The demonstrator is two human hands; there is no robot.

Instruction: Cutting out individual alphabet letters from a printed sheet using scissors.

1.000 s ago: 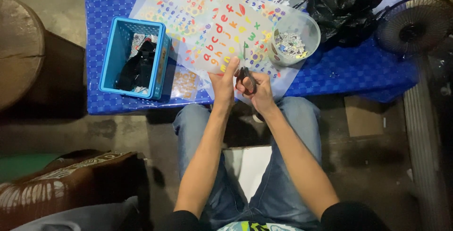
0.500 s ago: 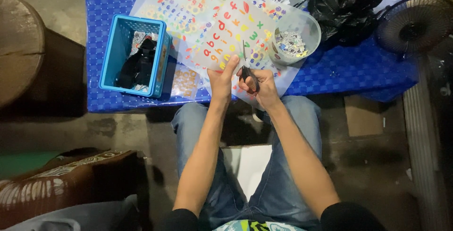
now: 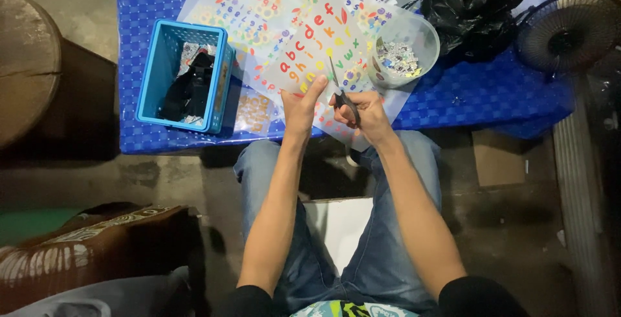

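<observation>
The left hand (image 3: 301, 107) gripped the sticker sheet (image 3: 321, 52) over the worktop (image 3: 466, 94), while the right hand (image 3: 362, 111) grasped the scissors (image 3: 343, 94) cutting into it

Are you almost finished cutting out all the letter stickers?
Not nearly. The clear bowl already holds a small pile of cut pieces. The right hand works scissors into the letter sticker sheet, which the left hand steadies. Most letters remain uncut.

One blue basket (image 3: 169, 52), one clear bowl (image 3: 424, 32), one scissors (image 3: 341, 94), one fan (image 3: 569, 29), two hands.
</observation>
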